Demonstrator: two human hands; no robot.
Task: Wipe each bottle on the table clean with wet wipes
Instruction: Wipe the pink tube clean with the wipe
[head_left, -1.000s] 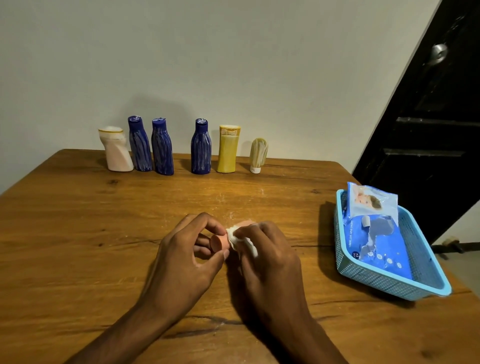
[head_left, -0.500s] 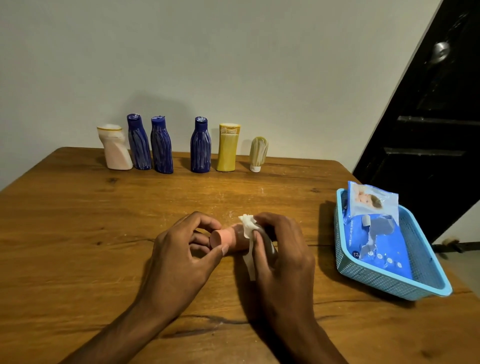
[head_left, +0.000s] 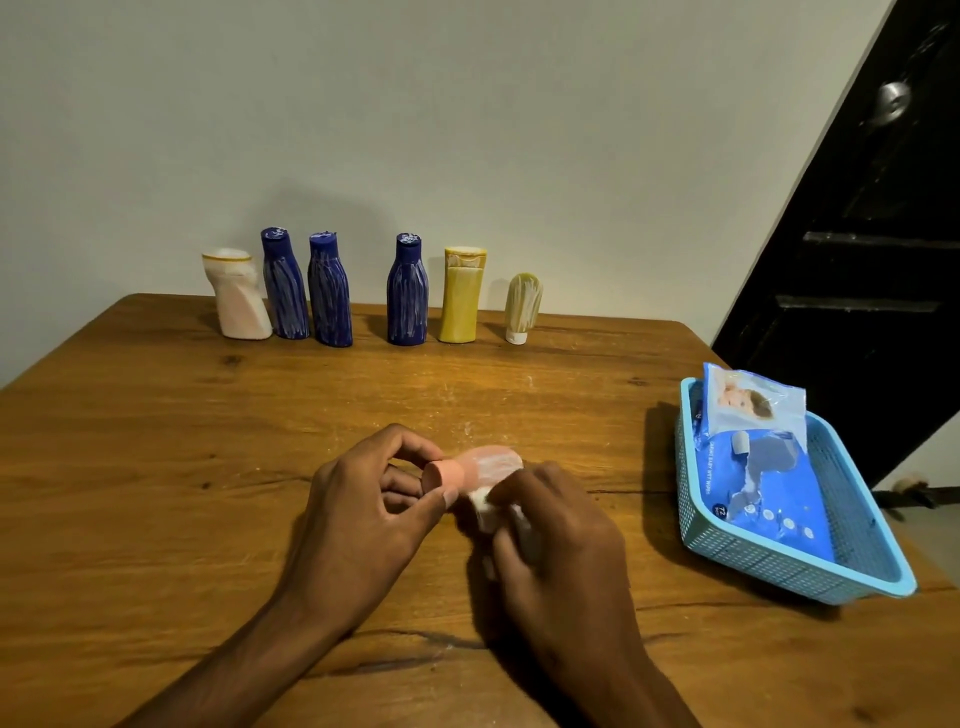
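Observation:
A small pink bottle (head_left: 485, 465) lies on its side just above the wooden table (head_left: 156, 467), cap end toward the left. My left hand (head_left: 363, 504) pinches its cap between thumb and fingers. My right hand (head_left: 561, 535) grips a crumpled white wet wipe (head_left: 483, 512) against the near side of the bottle's body. White smears show on the bottle's upper side. Along the far edge stand a white bottle (head_left: 236, 296), three dark blue bottles (head_left: 283, 286) (head_left: 330, 291) (head_left: 408, 291), a yellow bottle (head_left: 461, 296) and a small pale tube (head_left: 522, 309) on its cap.
A light blue plastic basket (head_left: 769, 561) sits at the table's right edge and holds a blue pack of wet wipes (head_left: 763, 467). A dark door (head_left: 857, 234) stands behind it on the right. A plain wall backs the bottle row.
My right hand has slid the wipe from around the bottle's body to its near lower side, baring the pink top. My left hand keeps its hold on the cap.

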